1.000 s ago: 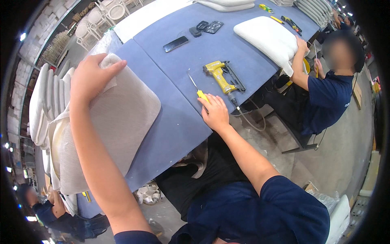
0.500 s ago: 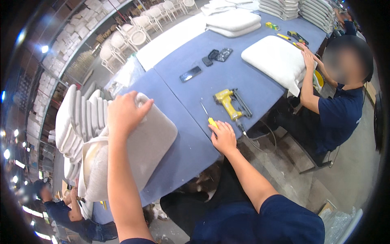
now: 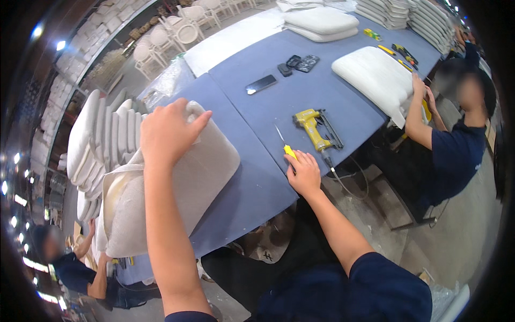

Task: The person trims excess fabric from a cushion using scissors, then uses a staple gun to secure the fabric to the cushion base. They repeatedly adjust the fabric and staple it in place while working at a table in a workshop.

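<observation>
My left hand (image 3: pixel 167 133) lies on the far corner of a beige upholstered seat pad (image 3: pixel 206 177) that rests on the blue table (image 3: pixel 257 188), its fingers curled over the pad's edge. My right hand (image 3: pixel 304 173) rests on the table's near edge, covering the handle of a yellow-handled tool (image 3: pixel 286 146) whose thin blade points away from me. A yellow staple gun (image 3: pixel 315 127) with a hose lies just beyond that hand.
A stack of white seat pads (image 3: pixel 102 145) stands left of the table. A person in a dark blue shirt (image 3: pixel 456 155) sits at right, hands on a white cushion (image 3: pixel 375 78). A phone (image 3: pixel 261 83) and small dark items lie further back. Another person (image 3: pixel 75 268) crouches lower left.
The view has tilted, and the seat pad with my left hand sits lower and closer in the picture. My right hand stays on the yellow-handled tool at the table edge.
</observation>
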`<state>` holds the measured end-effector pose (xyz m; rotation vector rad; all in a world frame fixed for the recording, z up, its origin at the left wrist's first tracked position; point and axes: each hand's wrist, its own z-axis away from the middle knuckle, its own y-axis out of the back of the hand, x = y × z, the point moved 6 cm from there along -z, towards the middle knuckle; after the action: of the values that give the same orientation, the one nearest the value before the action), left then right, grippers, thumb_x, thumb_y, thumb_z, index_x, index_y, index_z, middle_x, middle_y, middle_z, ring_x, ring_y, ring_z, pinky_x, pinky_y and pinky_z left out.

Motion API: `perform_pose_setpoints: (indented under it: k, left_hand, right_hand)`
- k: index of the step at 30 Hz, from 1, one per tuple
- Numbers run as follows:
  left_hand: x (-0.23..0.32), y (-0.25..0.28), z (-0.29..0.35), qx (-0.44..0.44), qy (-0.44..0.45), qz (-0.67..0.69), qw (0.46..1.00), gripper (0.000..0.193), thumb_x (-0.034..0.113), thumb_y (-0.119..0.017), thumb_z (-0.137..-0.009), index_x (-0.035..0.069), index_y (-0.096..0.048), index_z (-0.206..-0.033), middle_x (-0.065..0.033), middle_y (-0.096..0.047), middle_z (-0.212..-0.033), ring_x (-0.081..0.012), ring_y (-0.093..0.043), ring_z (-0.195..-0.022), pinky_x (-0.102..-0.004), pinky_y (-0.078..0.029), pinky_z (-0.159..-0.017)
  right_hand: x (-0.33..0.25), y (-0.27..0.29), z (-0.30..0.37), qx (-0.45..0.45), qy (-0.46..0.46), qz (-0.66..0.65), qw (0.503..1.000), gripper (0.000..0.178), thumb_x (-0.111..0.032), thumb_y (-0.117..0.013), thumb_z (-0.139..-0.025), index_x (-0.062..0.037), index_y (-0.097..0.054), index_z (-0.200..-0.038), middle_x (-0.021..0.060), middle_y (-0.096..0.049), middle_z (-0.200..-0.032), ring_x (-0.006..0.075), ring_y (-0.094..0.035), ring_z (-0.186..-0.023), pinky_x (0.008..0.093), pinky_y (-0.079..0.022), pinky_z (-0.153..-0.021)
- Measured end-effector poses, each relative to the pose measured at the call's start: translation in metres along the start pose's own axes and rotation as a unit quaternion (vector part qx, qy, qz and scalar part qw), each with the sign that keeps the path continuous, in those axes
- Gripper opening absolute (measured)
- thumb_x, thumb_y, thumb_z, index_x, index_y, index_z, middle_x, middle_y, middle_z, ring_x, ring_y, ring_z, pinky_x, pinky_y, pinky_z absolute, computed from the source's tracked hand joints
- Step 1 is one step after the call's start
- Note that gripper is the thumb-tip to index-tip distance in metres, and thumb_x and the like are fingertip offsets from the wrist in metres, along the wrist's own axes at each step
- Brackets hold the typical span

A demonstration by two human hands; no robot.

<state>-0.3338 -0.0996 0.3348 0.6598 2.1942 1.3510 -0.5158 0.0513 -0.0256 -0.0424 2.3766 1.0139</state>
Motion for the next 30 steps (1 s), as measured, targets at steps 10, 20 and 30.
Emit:
perform_pose_setpoints:
  k: [10, 20, 30]
  left_hand:
    - [-0.006, 0.0, 0.007, -0.004, 0.001, -0.035, 0.999, 0.072, 0.066, -0.071, -0.094, 0.006, -0.077, -0.132, -0.0248, -0.079, -0.118, -0.0433, -0.073, -0.115, -0.053, -0.055, -0.099]
    - [-0.032, -0.001, -0.007, 0.054, -0.02, -0.014, 0.998, 0.064, 0.062, -0.07, -0.096, 0.004, -0.079, -0.124, -0.0226, -0.079, -0.115, -0.0421, -0.073, -0.113, -0.0519, -0.055, -0.097]
    - [-0.058, -0.02, -0.031, 0.027, 0.001, 0.028, 0.999, 0.072, 0.067, -0.07, -0.093, 0.004, -0.078, -0.127, -0.0251, -0.078, -0.117, -0.0455, -0.072, -0.115, -0.0523, -0.055, -0.099]
  right_hand:
    - [-0.003, -0.01, 0.004, -0.001, -0.004, 0.004, 1.0, 0.038, -0.016, -0.067, -0.095, -0.0148, -0.075, -0.132, 0.0153, -0.073, -0.141, 0.0331, -0.065, -0.138, 0.0515, -0.044, -0.123]
    - [-0.008, -0.008, 0.003, 0.011, 0.004, 0.028, 1.0, 0.037, -0.016, -0.069, -0.091, -0.0162, -0.077, -0.127, 0.0162, -0.073, -0.138, 0.0321, -0.067, -0.134, 0.052, -0.046, -0.122]
    - [-0.005, -0.005, 0.01, 0.02, -0.007, 0.016, 1.0, 0.034, -0.015, -0.069, -0.093, -0.0155, -0.078, -0.126, 0.0159, -0.073, -0.14, 0.0312, -0.066, -0.136, 0.0509, -0.045, -0.123]
